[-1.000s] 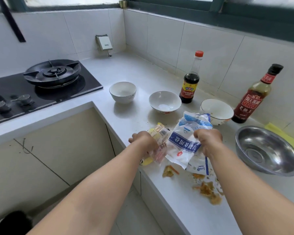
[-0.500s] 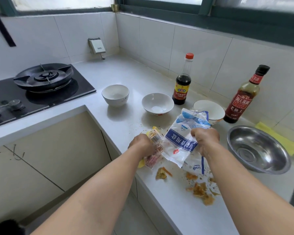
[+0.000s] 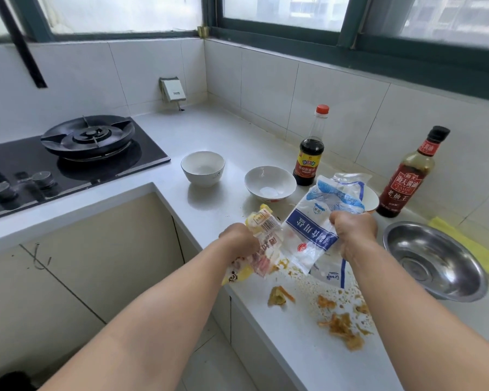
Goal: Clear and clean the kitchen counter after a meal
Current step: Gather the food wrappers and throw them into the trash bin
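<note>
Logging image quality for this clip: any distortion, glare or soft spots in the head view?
Head view: wide-angle bending curves the window frame and stretches both forearms; daylight is even, with soft shadows under the white bowls; mild highlights in the steel bowl; print on the salt bag is slightly soft.

Shiny metal basin [image 3: 435, 261], glossy ceramic bowls [image 3: 203, 168], crinkled plastic bag [image 3: 316, 221], matt counter [image 3: 209, 128]
</note>
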{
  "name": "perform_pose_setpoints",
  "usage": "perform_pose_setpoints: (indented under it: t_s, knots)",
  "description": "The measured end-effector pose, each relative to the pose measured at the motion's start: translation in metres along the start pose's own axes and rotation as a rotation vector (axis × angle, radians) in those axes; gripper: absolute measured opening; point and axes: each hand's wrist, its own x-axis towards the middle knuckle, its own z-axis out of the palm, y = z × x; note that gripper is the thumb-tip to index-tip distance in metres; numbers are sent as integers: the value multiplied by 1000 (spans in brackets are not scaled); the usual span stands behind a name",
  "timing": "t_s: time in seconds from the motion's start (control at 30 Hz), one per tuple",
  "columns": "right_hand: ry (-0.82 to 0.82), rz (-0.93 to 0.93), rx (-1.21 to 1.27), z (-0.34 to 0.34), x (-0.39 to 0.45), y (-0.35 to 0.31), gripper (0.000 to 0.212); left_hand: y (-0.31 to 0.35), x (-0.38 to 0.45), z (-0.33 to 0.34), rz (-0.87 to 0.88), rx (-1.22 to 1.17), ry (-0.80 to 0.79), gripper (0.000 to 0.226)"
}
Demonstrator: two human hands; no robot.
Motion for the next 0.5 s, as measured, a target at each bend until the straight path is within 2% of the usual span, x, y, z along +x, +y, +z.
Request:
perform_pose_setpoints:
  t_s: [0.07,0.13,0.2,0.23,0.27,0.4,0.5]
  knots:
    - [10,-5,-12,-1,2,4,31,4,1,11,32,95,-1,6]
    - [12,4,-3,-4,7,9,33,6,8,23,36,181,40,24]
    - [-13,29,15,-9,14,14,34,6,13,31,48,212,64,18]
    - [-36,43,27,-12,16,16,33,7,14,33,50,204,53,7]
    - [-64,55,48,-15,18,17,32,7,15,33,54,193,39,5]
    - [-123,53,134,-26,22,19,24,7,19,17,72,105,31,6]
    - [-144,43,180,-27,23,13,25,7,21,-5,71,-90,61,13]
